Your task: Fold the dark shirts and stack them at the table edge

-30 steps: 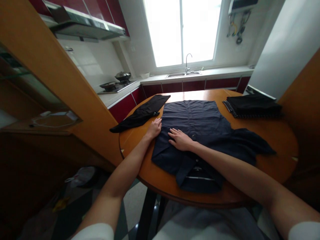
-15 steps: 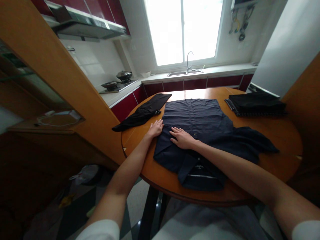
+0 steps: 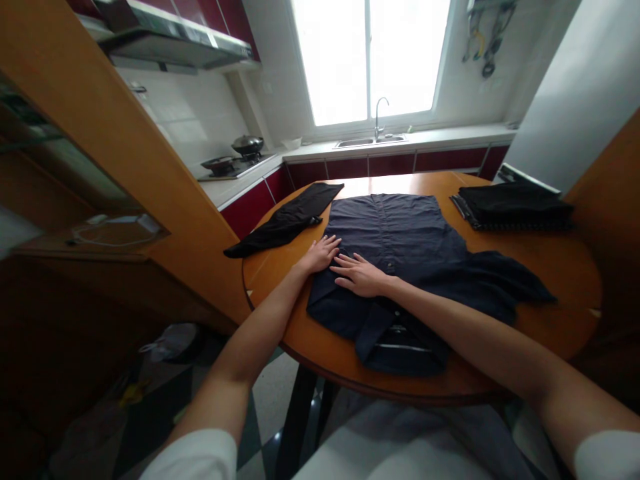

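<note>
Navy shirt [image 3: 407,230], creased cloth, on rounded wooden table [image 3: 563,267].

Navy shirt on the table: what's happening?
A person's left hand and right hand lie side by side on the navy button-front shirt, the left nearer its edge. Its collar is nearest; one sleeve extends right across the wooden table. A black garment lies to the left, a stack of folded dark clothes to the right.

Matt, creased cloth shirt [image 3: 415,230], glossy wood table [image 3: 560,267], shiny metal faucet [image 3: 377,119]
</note>
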`<state>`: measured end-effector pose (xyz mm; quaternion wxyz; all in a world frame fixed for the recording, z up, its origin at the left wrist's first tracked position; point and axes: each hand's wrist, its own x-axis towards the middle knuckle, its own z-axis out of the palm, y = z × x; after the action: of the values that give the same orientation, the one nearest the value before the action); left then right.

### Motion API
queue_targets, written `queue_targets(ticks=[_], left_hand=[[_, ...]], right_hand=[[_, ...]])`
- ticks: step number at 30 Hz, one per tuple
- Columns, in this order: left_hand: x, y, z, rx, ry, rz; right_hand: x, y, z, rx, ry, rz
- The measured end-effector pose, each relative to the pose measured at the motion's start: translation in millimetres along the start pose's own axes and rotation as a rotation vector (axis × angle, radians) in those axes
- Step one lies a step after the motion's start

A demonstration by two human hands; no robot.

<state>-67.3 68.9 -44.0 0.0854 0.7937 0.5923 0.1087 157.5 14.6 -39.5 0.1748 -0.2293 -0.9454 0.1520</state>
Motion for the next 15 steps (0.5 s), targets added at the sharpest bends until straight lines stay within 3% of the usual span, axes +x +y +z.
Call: queue_targets(ticks=[4,9,15], left_hand=[[0,-7,-0.7,0.013,-0.012,-0.123],[-3,-18,-2.4,-0.011,0.099,-0.308],[-5,-26,-13.1,-0.036,0.193,-0.305]], right_hand=[[-1,1,-1,0.015,-0.030,-0.022],[-1,2,-4,0.084,-0.029,-0.036],[0,3,-3,0.093,-0.026,-0.029]])
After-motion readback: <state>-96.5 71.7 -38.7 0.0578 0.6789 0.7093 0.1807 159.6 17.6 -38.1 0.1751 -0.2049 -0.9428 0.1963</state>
